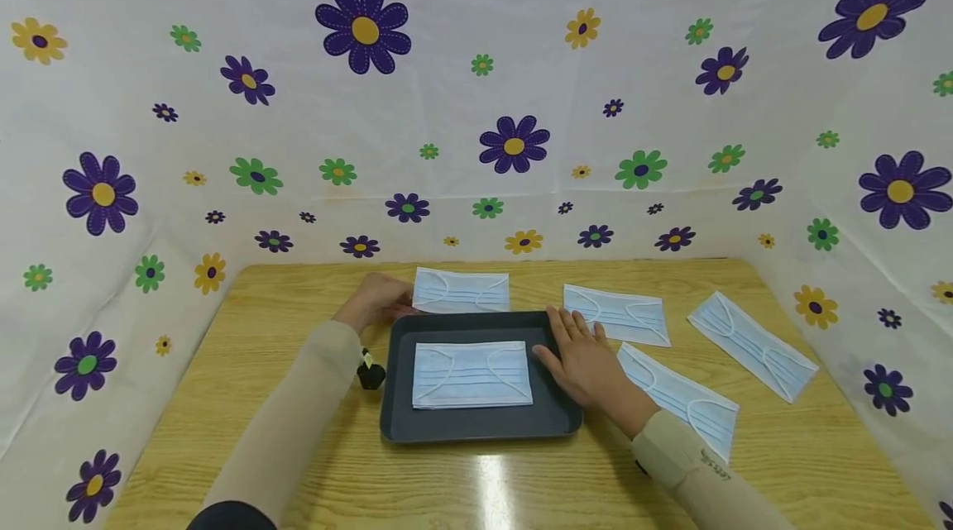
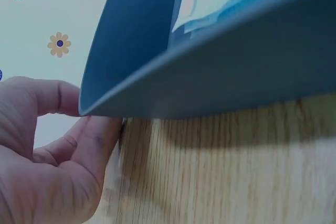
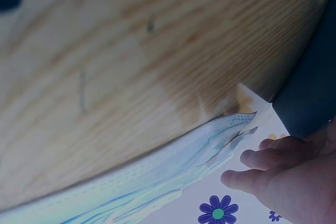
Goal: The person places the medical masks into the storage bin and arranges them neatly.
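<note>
A dark grey rectangular tray lies on the table with light blue pleated face masks stacked inside. My left hand is at the tray's far left corner, right at the left end of another face mask behind the tray. In the left wrist view its bent fingers run behind and below the tray corner, which hides the fingertips; what they hold, I cannot tell. My right hand rests on the tray's right rim, fingers extended, fingertips by a third face mask.
Two more face masks lie to the right, one beside my right forearm and one farther out. A small black object is seen left of the tray. A white flower-patterned cloth surrounds the wooden table at back and sides.
</note>
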Demonstrator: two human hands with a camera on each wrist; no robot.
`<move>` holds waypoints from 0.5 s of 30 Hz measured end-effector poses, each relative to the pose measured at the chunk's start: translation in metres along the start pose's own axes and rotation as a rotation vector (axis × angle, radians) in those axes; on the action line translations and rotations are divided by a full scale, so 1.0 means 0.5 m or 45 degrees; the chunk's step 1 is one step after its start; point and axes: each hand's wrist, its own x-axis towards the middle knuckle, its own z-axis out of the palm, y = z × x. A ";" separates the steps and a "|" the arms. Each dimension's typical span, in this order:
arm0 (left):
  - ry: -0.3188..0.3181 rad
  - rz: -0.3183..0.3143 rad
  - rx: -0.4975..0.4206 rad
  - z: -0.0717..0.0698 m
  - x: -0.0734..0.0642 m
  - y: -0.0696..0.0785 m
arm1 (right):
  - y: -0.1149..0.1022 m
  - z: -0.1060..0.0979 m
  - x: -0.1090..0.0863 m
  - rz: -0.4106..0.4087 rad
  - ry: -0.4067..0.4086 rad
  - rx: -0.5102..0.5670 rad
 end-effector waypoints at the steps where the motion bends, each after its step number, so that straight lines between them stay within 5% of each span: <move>1: -0.011 -0.003 -0.028 -0.001 -0.002 0.001 | 0.001 0.000 0.000 0.001 0.001 0.000; 15: -0.068 0.028 0.077 0.007 -0.008 -0.002 | 0.000 -0.001 -0.001 0.003 -0.003 0.013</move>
